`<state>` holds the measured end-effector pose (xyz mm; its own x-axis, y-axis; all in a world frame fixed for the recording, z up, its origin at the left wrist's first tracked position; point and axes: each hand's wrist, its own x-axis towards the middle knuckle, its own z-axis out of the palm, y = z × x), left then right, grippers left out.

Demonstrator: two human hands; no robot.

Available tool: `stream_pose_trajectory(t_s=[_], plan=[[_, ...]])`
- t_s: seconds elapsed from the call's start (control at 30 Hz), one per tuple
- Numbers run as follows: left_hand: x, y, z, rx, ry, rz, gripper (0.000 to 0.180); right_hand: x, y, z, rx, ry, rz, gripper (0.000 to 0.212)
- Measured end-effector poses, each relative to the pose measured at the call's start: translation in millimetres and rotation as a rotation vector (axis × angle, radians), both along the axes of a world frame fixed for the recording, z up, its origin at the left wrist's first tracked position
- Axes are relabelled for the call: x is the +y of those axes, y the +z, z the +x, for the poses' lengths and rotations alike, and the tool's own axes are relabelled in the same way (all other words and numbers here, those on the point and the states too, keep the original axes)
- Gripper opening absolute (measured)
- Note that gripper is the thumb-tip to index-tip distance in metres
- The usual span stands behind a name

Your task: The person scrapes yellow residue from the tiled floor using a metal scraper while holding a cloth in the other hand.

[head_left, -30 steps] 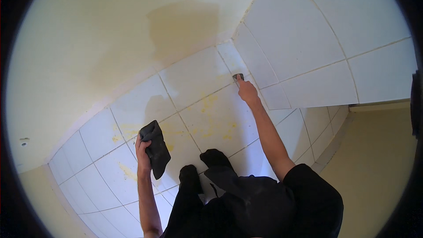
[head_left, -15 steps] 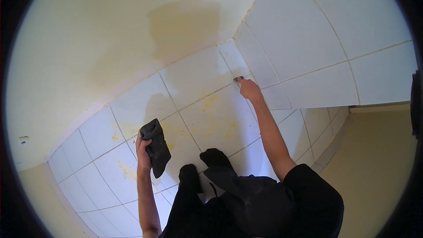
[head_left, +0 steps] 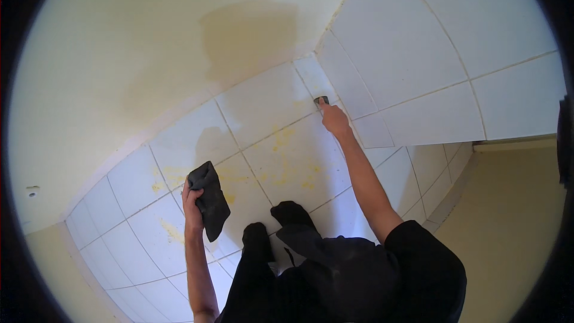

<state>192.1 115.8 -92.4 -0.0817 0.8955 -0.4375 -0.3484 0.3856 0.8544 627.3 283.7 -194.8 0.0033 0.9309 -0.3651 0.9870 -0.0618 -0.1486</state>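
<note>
My left hand (head_left: 192, 206) grips a folded dark grey cloth (head_left: 213, 203) by its left edge, holding it over the tiled floor. At the floor's far right, close to the tiled wall, my right hand (head_left: 335, 119) reaches out with its arm nearly straight. Its fingers are on a small, flat dark piece (head_left: 321, 100), which lies against the white floor tiles (head_left: 281, 93) by a grout line. The piece is too small to name more exactly. Yellow stains (head_left: 284, 140) mark the tiles between my two hands.
My feet in black socks (head_left: 290, 212) stand on the tiles. A cream wall (head_left: 119, 54) rises at the far left and a white tiled wall (head_left: 400, 42) at the right; they meet in a far corner. On the cream wall is a small white fitting (head_left: 32, 191).
My right hand has shifted slightly away from me and to the left, and more of the dark piece's flat face shows. My left hand and the cloth have barely moved.
</note>
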Motion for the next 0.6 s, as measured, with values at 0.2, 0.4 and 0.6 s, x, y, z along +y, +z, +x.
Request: stream_pose_trajectory(t_s=[0.2, 0.4, 0.6], plan=[[-2.2, -2.5, -3.5, -0.015, 0.000, 0.027, 0.051, 2.9, 7.7, -6.4, -0.005, -0.004, -0.013, 0.039], [-3.4, 4.9, 0.1, 0.014, 0.000, -0.005, 0.052, 3.3, 16.6, -4.3, -0.032, -0.023, -0.085, 0.058], [-4.8, -3.7, -4.3, 0.016, 0.004, 0.008, 0.051, -2.2, 15.4, -4.6, -0.045, -0.007, -0.068, 0.059]])
